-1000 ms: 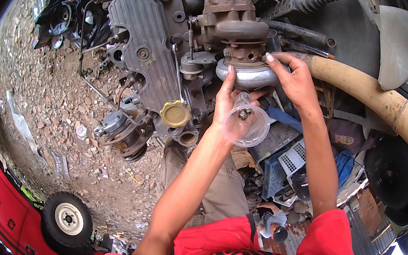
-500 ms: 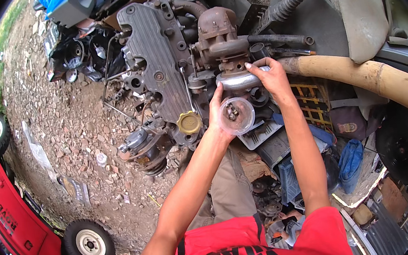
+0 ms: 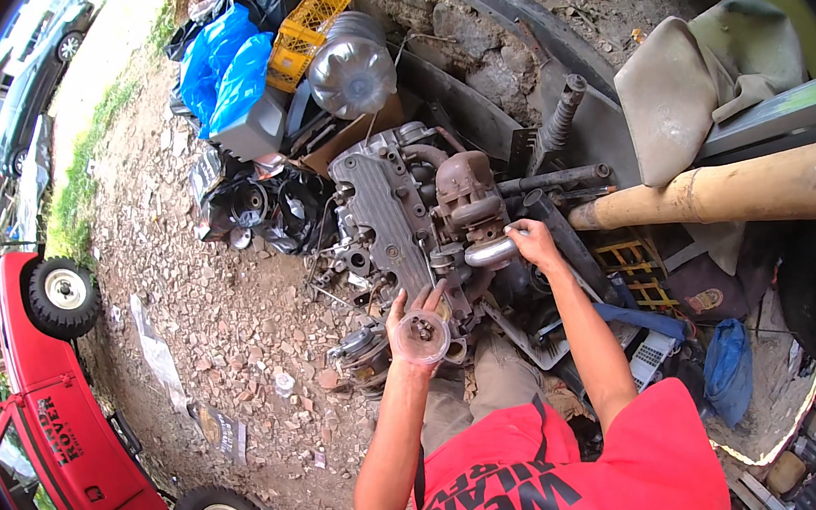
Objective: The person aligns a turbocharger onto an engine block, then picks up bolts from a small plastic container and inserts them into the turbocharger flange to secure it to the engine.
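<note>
While the left hand point(image 3: 398, 308) supports the clear round plastic cup point(image 3: 420, 360) just off the engine's lower edge, we see its mouth facing up, probably so the small dark metal fittings point(image 3: 422, 328) cannot spill. Its fingers spread past the rim; we cannot tell whether hidden ones close around it. We set the right hand point(image 3: 534, 245) at the right edge of the silver rounded metal housing point(image 3: 490, 253), apparently for steadying; its pinch is unclear. The rusty brown turbocharger point(image 3: 467, 186) above slants upper left to lower right, roughly alongside the grey ribbed engine cover point(image 3: 386, 219).
</note>
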The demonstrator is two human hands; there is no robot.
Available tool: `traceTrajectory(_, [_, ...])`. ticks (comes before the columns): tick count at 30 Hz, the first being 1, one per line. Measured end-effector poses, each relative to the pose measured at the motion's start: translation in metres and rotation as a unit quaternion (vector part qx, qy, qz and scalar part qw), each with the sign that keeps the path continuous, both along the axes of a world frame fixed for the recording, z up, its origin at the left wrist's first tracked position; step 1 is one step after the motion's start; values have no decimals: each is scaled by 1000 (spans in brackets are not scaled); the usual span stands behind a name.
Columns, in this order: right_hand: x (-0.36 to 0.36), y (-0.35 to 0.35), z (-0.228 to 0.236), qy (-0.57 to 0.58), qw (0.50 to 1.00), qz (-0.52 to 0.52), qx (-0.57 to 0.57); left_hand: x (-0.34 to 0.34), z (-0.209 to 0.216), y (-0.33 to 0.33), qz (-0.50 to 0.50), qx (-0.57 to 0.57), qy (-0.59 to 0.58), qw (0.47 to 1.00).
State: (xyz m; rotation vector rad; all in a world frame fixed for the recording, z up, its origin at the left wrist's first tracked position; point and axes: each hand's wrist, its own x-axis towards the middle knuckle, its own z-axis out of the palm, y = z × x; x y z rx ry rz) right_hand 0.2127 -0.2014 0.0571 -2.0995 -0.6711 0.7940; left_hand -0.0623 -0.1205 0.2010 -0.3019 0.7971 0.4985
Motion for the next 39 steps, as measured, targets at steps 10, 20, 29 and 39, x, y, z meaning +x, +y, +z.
traceTrajectory(10, [0, 1, -7, -42, 998, 30, -22, -8, 65, -6, 60, 40, -42, 997])
traceTrajectory(20, [9, 3, -15, -6, 996, 40, -79, -21, 64, -32, 138, 24, -84, 987])
traceTrajectory(29, [0, 4, -5, -35, 998, 9, -49, -18, 84, -1, 126, 90, -69, 986])
traceTrajectory(39, [7, 2, -5, -41, 998, 33, -21, -34, 86, 15, 155, 84, -91, 980])
